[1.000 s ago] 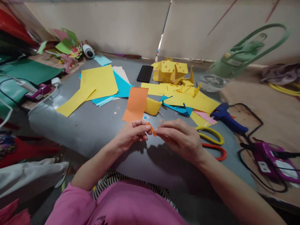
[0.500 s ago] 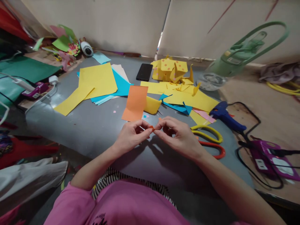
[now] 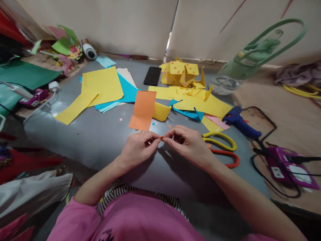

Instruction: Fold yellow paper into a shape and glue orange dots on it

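Note:
Between the fingertips of my left hand [image 3: 139,146] and my right hand [image 3: 188,146] is a tiny orange paper piece [image 3: 162,138]. Both hands pinch it with thumb and forefinger, tip to tip, and most of it is covered. Just beyond my left hand lies an orange paper sheet [image 3: 143,108], with a folded yellow paper piece [image 3: 161,111] touching its right side. Scissors with one yellow and one red handle [image 3: 232,159] lie right of my right hand, their blades hidden by it. Small paper scraps [image 3: 153,124] are scattered in front of my fingers.
Yellow sheets [image 3: 101,83] overlap blue paper [image 3: 127,87] at the left. Behind are a black phone [image 3: 152,76] and a yellow paper box shape [image 3: 179,73]. A blue glue gun [image 3: 242,124], a green-topped bottle [image 3: 250,60] and a purple power strip [image 3: 288,167] stand or lie rightward.
Both hands stay pinched on the orange piece, and less of it shows now. My left fingers have turned slightly inward. The whole view has shifted a little.

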The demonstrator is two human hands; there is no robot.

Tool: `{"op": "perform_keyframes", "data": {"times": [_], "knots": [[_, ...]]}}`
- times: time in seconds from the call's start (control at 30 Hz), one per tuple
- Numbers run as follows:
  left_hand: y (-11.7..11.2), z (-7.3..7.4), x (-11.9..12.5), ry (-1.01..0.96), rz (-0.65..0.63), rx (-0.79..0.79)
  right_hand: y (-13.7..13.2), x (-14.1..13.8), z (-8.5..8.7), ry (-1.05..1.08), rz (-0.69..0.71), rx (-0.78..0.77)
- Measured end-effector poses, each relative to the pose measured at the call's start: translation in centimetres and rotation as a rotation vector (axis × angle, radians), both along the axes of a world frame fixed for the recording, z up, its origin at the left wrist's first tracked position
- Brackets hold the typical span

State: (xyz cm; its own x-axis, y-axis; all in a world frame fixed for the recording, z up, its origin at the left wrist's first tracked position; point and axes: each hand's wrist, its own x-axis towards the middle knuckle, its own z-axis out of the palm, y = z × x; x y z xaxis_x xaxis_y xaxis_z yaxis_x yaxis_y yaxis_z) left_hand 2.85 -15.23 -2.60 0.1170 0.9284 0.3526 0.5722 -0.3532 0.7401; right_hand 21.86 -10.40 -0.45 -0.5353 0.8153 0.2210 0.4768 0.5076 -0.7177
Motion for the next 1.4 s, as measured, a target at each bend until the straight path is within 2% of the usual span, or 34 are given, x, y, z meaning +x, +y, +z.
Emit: {"op": "perform_keyframes", "data": {"times": [0.3, 0.47, 0.67, 0.87, 0.97, 1.13, 1.4], "knots": [[-0.1, -0.2, 0.1, 0.035, -0.004, 0.009, -0.2, 0.0, -0.1, -0.035, -0.015, 0.043], [0.0, 0.1, 0.4, 0.026, 0.014, -0.018, -0.4, -0.1, 0.0, -0.031, -0.04, 0.049], [0.4, 0.6, 0.4, 0.03, -0.003, -0.078, -0.4, 0.0, 0.4, -0.015, -0.028, -0.009], [1.5, 1.9, -0.2, -0.317, -0.056, -0.288, 0.1, 0.4, 1.1, 0.083, -0.033, -0.256], [1.8, 2.5, -0.3, -0.305, -0.067, -0.302, 0.2, 0.4, 1.3, 0.139, -0.04, -0.341], [2.0, 2.5, 0.1, -0.27, -0.097, -0.302, 0.1, 0.3, 1.2, 0.193, -0.031, -0.362], [1.9, 2.1, 0.5, -0.367, -0.086, -0.32, 0.0, 0.2, 1.2, 0.195, -0.055, -0.337]]}}
